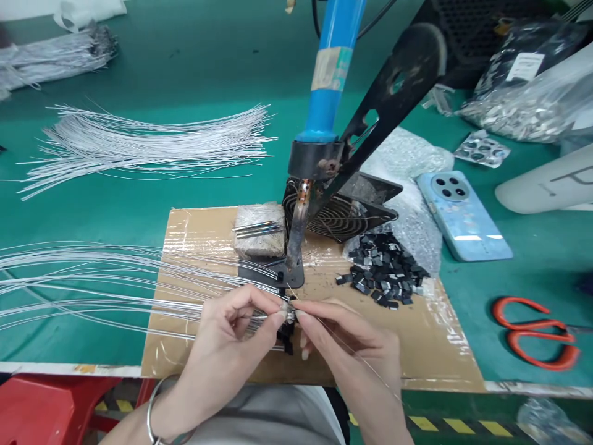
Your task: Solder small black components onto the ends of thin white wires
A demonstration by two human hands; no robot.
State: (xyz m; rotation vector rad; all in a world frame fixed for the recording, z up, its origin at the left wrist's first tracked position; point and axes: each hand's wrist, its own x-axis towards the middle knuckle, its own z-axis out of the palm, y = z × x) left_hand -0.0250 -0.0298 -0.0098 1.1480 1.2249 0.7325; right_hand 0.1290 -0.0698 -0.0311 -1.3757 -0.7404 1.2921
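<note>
Over the cardboard's front part, my left hand (238, 340) pinches a small metal connector (290, 314) between thumb and forefinger. Thin white wires (180, 303) run in from the left towards it. My right hand (352, 340) is closed in a pinch at the connector's right side. A fine solder wire (370, 371) trails back across that hand. Just beyond my fingers, the tip (294, 250) of a blue soldering iron (324, 114) points down from a black bracket (384, 99). Black connector pieces (286, 343) sit at wire ends partly hidden under my hands.
Loose black housings (386, 269) are heaped right of a small fan (343, 216). A wrapped block (259, 232) carries metal rods. A wire bundle (157, 142) lies at the back left. On the right are a blue phone (466, 216), red-handled scissors (540, 334) and bagged metal parts (519, 114).
</note>
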